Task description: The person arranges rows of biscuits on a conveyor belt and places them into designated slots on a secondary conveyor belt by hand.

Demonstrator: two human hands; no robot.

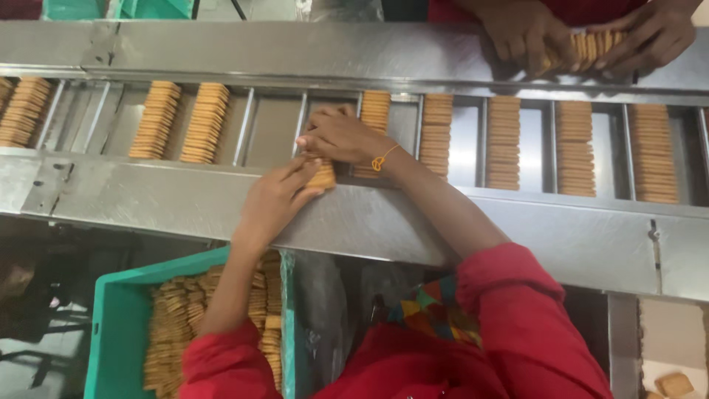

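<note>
Held stack: one short stack of tan square biscuits (323, 176), pressed face to face, lying on the near steel ledge at the edge of the channel tray. Its long axis runs from the near ledge toward the far side, in line with the rows.
Left hand (275, 201): fingers closed against the near end of the stack.
Right hand (341, 137): curled over the far end of the stack, gripping it; an orange thread bracelet (382, 159) sits on the wrist.
Biscuit rows: about ten long rows (504, 142) lie in the steel channels; three to the left of the grip, one just right of it, five more farther right, all pointing near to far.
Channel tray (269, 127): the channel directly left of the grip holds none.
Crate: one green plastic crate (111, 325) below the grip, heaped with loose biscuits.
Other person: two hands (583, 33) beyond the tray, up and right of the grip, clasp one biscuit stack lying crosswise.
Sleeves: two red sleeves (517, 310).
</note>
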